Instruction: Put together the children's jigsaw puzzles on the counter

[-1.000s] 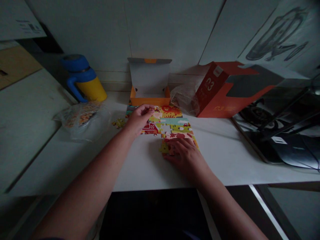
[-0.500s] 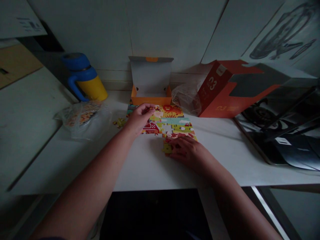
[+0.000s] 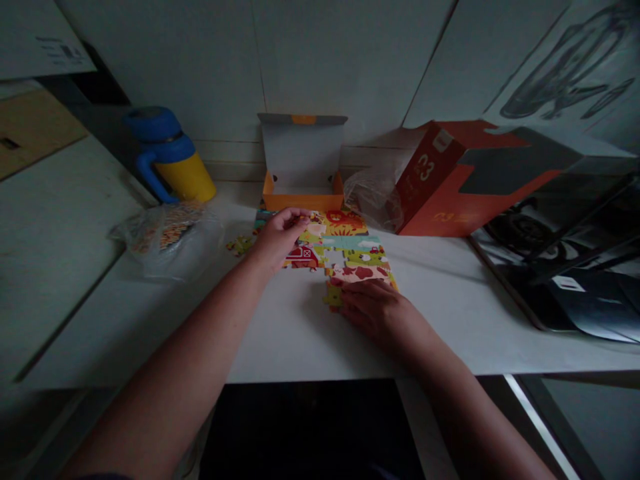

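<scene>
A partly joined jigsaw puzzle (image 3: 357, 241) with bright farm pictures lies on the white table: a red barn, sheep and a brown-spotted cow show on it. My left hand (image 3: 281, 235) is over its left part, thumb and forefinger pinched at a small puzzle piece (image 3: 315, 227) whose edges are partly hidden. My right hand (image 3: 375, 305) lies fairly flat on the near right part, fingers stretched over the pieces just below the cow. A yellow-green puzzle piece (image 3: 333, 297) shows left of its fingertips. A few loose pieces (image 3: 239, 246) lie left of my left hand.
An open orange box (image 3: 303, 201) stands behind the puzzle. Crumpled clear plastic (image 3: 373, 193) and a large red box (image 3: 440, 187) are to its right. A blue-and-yellow flask (image 3: 183, 167) and a plastic bag (image 3: 170, 233) with contents sit at the left. A black device (image 3: 590, 293) is far right.
My right hand has slid slightly toward me and right, uncovering more of the spotted cow. The left hand keeps its place and pinch.
</scene>
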A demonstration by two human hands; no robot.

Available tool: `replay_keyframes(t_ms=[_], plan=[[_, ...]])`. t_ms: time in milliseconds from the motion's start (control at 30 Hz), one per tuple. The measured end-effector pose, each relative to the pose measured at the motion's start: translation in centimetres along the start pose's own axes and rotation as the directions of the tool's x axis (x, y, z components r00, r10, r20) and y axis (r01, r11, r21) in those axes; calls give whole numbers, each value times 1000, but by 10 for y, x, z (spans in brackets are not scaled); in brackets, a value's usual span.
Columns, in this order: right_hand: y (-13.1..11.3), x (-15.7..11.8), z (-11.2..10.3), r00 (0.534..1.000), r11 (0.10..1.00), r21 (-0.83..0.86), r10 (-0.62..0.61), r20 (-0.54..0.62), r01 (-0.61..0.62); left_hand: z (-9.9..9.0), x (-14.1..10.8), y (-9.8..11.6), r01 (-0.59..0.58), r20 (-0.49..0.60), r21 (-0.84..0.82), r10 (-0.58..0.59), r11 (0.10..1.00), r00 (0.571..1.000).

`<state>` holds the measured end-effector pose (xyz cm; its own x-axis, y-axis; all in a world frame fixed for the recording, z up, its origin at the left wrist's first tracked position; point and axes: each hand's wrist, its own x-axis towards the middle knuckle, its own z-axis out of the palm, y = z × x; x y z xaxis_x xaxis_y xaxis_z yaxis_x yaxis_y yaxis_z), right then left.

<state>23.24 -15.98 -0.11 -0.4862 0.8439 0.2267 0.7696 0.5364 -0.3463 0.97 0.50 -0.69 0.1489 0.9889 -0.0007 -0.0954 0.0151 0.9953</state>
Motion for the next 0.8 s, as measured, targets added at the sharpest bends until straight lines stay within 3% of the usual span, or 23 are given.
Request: replay_keyframes(t_ms=[267,400,467,600,667,800], plan=[[-3,3,1,999,1000,6,13,-32,-13,0,-2,1,16,-1,25,-16,1000,1000],[-5,11,-6,995,990,102,96,-15,-94,2,-2,-3,-47,45,-3,47,999,998],[-5,23,-13,977,965,174,207,-56,-195,4,-2,-4,-107,83,-7,107,994,991],[5,64,-22,871,867,304,457,-177,-394,8,-7,-1,-185,145,50,176,981,974],[18,86,-21,855,829,364,500,-142,-424,9,-9,1,-196,161,77,182,977,970],[44,114,-8,866,710,569,500,7,-415,8,-8,1,-200,158,107,181,974,971]])
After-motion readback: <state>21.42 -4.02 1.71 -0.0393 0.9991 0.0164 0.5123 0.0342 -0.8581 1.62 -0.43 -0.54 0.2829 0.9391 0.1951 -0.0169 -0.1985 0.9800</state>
